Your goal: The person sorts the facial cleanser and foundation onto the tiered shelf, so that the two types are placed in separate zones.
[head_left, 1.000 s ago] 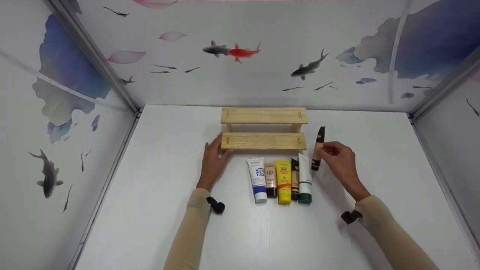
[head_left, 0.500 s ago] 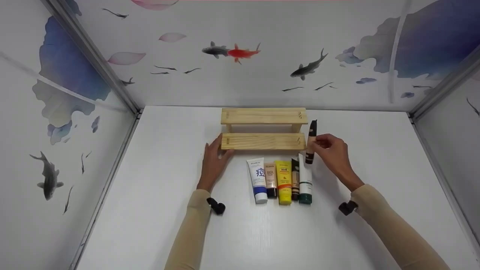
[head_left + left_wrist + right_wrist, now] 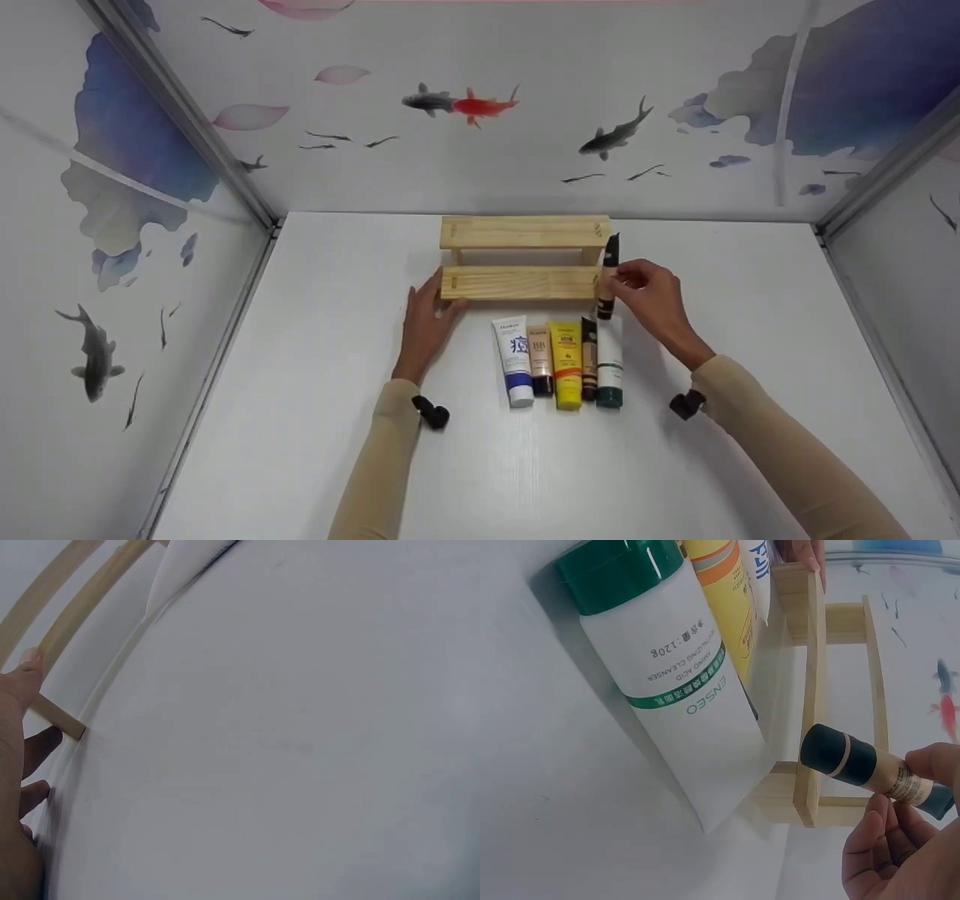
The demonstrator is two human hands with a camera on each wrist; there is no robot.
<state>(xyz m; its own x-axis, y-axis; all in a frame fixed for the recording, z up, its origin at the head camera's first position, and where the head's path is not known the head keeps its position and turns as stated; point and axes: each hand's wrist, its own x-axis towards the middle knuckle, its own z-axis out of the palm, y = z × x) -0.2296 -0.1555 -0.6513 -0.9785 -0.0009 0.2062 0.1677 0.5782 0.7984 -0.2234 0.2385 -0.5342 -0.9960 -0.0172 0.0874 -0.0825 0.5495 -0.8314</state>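
Note:
My right hand (image 3: 651,296) pinches a small beige cosmetic tube (image 3: 859,763) with black ends between thumb and fingers. The tube stands tilted over the right end of a two-step wooden rack (image 3: 517,283), its upper end overlapping the top step in the head view. At the rack's left end my left hand (image 3: 426,330) grips the lower step's corner, thumb on the front edge. Below the rack lie a white tube with a blue band (image 3: 514,360), a BB cream tube (image 3: 540,358), a yellow tube (image 3: 568,360), a dark-and-beige tube (image 3: 589,360) and a green-capped cleanser tube (image 3: 660,682).
The white table (image 3: 495,480) carries the rack near its back edge. A white wall (image 3: 525,165) with painted fish rises behind, and side walls with metal corner posts (image 3: 187,112) stand left and right.
My right hand has carried the beige-and-black tube leftward and slightly away from me, from beside the rack to its right end. My left hand stays at the rack's left end.

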